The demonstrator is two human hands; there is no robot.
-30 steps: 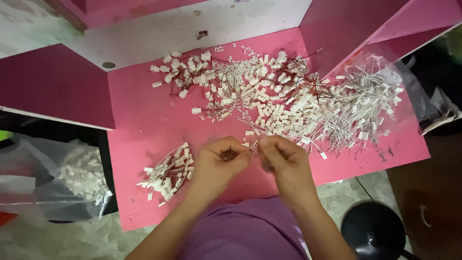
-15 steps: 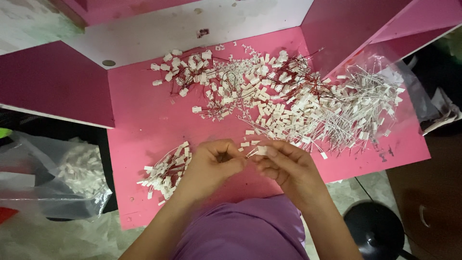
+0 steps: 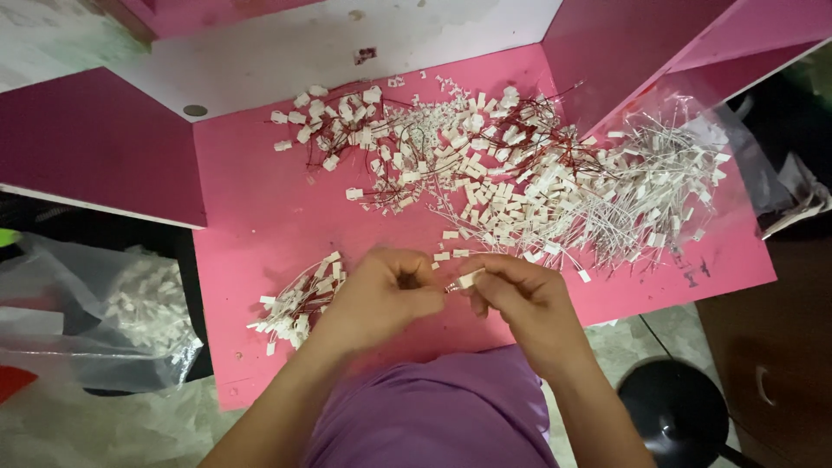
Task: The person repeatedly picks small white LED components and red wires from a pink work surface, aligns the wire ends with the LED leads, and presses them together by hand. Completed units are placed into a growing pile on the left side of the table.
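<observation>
The small white plastic connector (image 3: pixel 469 279) sits between our two hands, just above the near edge of the pink bench (image 3: pixel 260 217), and it is the piece that needs care.

Starting from the widest view, the bench carries a broad heap of white connectors tangled with red and white wires (image 3: pixel 520 182) across its far and right side. We should keep our work clear of that heap, so no stray lead snags what we hold. To our left lies a small tidy bundle of white connectors with red wires (image 3: pixel 295 303), near the left wrist but not touching it. Off the bench on the left, a clear plastic bag of white parts (image 3: pixel 147 308) rests lower down.

Our left hand (image 3: pixel 386 299) is curled closed with the fingertips pinched together; what they grip is too small to make out, though it looks like a fine wire end. Our right hand (image 3: pixel 529 303) is clamped on the connector between thumb and forefinger.

In our judgement, doing this well means holding the connector steady, keeping both hands close together, lining the parts up squarely, and pushing gently, not forcing them.
</observation>
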